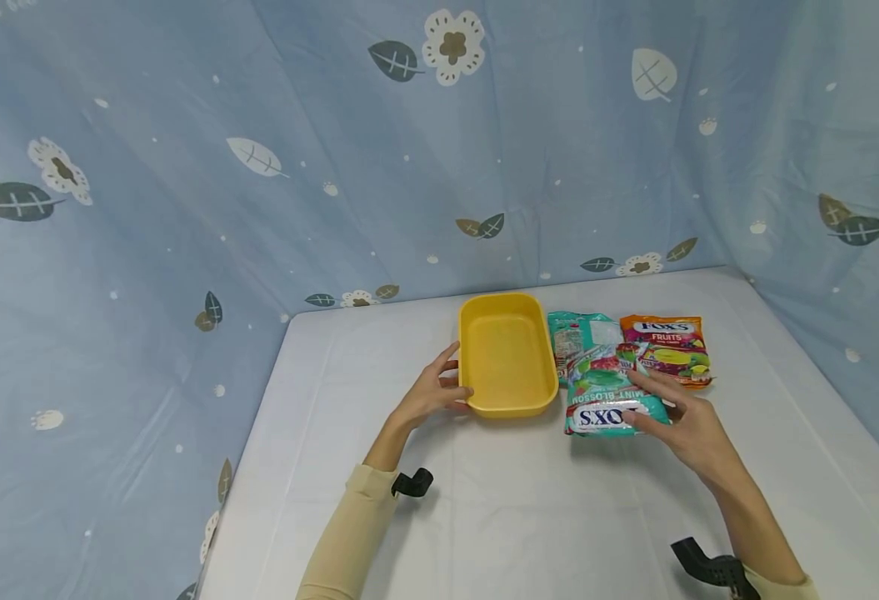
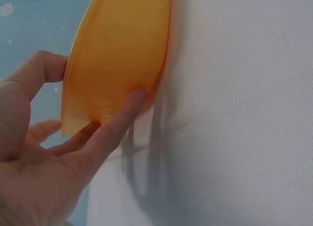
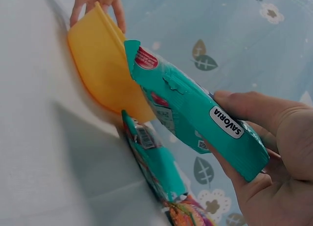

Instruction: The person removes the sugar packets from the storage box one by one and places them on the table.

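A yellow plastic container (image 1: 506, 354) stands on the white table, its inside bare. My left hand (image 1: 439, 385) touches its left side near the front corner. In the left wrist view, spread fingers rest against the rim and outer wall. A teal Fox's Mint Blossom candy bag (image 1: 607, 396) is gripped at its right side by my right hand (image 1: 679, 421). This bag is tilted and raised off the table in the right wrist view. Behind it lie another teal candy bag (image 1: 568, 333), partly covered, and an orange Fox's Fruits candy bag (image 1: 667, 337).
The white tablecloth (image 1: 529, 517) reaches to a blue patterned curtain (image 1: 319, 208) at the back and sides. The two lying bags are close to the container's right side. Each wrist carries a black mount, such as the left mount (image 1: 412, 482).
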Tool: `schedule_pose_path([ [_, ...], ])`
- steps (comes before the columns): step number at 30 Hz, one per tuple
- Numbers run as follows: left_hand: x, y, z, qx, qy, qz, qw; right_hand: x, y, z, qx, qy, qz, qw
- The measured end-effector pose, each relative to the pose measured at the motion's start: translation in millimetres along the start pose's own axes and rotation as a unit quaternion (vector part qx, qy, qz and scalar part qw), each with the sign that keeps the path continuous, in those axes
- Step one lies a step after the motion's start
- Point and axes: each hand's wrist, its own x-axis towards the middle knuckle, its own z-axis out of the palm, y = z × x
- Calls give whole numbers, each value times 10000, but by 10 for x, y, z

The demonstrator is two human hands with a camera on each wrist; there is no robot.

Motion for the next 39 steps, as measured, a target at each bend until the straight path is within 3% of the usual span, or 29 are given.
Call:
schedule_pose_path([
  [14, 11, -24, -5, -92, -77, -9, 9999, -81, 45, 64, 91, -30, -160, 9998],
  [25, -119, 216, 19, -192, -261, -55, 9995, -108, 120, 110, 77, -92, -161, 9998],
  [39, -114, 216, 14, -234, -275, -31, 9993, -160, 188, 184, -120, -182, -63, 9997],
])
